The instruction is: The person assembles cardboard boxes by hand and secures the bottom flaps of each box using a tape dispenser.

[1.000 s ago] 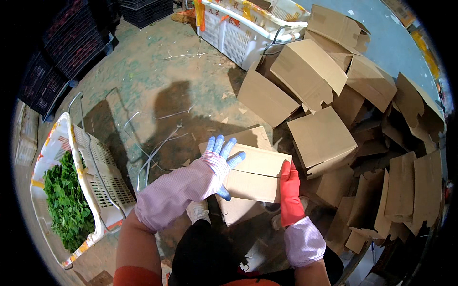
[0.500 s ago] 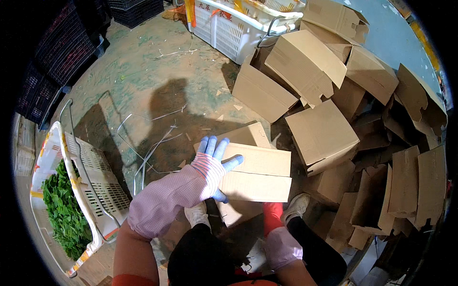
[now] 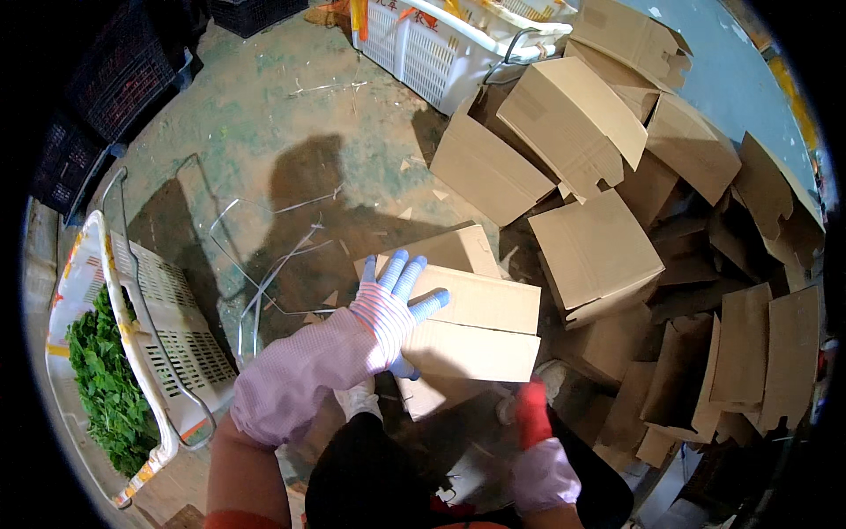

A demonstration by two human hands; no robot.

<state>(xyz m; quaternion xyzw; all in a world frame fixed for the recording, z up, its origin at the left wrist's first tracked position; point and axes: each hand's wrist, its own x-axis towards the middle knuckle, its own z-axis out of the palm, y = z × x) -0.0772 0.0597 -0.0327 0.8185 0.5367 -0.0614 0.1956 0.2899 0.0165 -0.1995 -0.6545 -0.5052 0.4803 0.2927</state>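
Across the closed flaps of a cardboard box (image 3: 480,309) lies my left hand (image 3: 397,304), in a blue glove with a striped cuff. Its fingers are spread, pressing on the left part of the top, where a seam runs between two flaps. Just below the near right corner is my right hand (image 3: 532,414), in a red glove. It is smeared, so I cannot make out its fingers or whether it touches the box. More flat cardboard (image 3: 463,249) shows beyond the box. A pale sleeve cover (image 3: 308,379) wraps my left forearm.
Cardboard boxes (image 3: 599,251) are heaped at the right, several of them open. A white basket (image 3: 181,326) with leafy greens (image 3: 106,379) stands at the left. Pale straps (image 3: 273,273) lie on the floor. Another white basket (image 3: 432,62) and dark crates (image 3: 115,70) are farther back.
My right hand has moved right, from the box's near edge to just below its near right corner. My left hand stays spread on the top. The box has barely shifted.
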